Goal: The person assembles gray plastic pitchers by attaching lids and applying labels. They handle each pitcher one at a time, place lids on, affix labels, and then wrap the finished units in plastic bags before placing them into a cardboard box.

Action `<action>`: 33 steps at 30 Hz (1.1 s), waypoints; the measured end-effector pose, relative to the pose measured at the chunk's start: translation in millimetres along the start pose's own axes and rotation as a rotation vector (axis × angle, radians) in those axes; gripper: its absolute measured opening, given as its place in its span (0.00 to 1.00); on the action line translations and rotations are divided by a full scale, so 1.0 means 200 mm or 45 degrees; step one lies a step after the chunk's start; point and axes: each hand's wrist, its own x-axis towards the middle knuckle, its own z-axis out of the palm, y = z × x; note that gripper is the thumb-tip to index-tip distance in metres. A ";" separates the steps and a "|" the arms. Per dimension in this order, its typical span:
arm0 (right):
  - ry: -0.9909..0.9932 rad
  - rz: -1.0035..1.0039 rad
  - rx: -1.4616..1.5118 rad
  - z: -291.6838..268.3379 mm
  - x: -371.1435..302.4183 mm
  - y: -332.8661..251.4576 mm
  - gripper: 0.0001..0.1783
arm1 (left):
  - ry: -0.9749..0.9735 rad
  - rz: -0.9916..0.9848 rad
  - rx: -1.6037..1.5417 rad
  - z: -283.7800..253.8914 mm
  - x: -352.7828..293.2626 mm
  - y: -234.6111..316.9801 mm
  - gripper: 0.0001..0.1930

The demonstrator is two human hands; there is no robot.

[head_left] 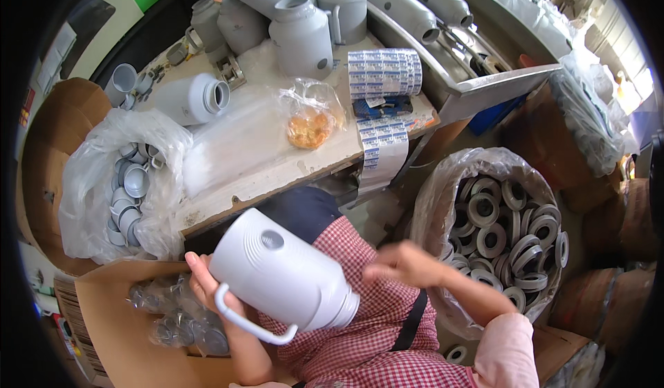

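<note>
"Where's the jug (280, 270)?"
"Tilted over the lap, held by the left hand (205, 285). Right hand (408, 264) loosely curled; can't tell if empty."
"Around?"
"Table (301, 172) ahead, rings (516, 225) right. Jug hides some apron (346, 250)."

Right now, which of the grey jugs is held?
The grey jug above the checked garment, mouth toward lower right: the left hand holds it; the other jugs are farther away.
</note>
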 end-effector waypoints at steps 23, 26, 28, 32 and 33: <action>1.145 -0.703 -1.217 -0.72 0.57 0.39 0.13 | -0.361 0.283 0.310 -0.03 -0.12 -0.23 0.20; 1.174 -0.668 -1.254 -0.67 0.57 0.41 0.14 | -0.558 0.301 0.266 -0.09 -0.10 -0.20 0.18; 1.160 -0.657 -1.301 -0.66 0.56 0.42 0.15 | -0.698 0.206 0.216 -0.13 -0.07 -0.18 0.16; 1.175 -0.708 -1.351 -0.62 0.54 0.41 0.17 | -0.923 0.091 0.154 -0.22 -0.03 -0.15 0.12; 1.125 -0.688 -1.392 -0.60 0.52 0.38 0.18 | -0.959 0.043 0.103 -0.23 -0.03 -0.15 0.11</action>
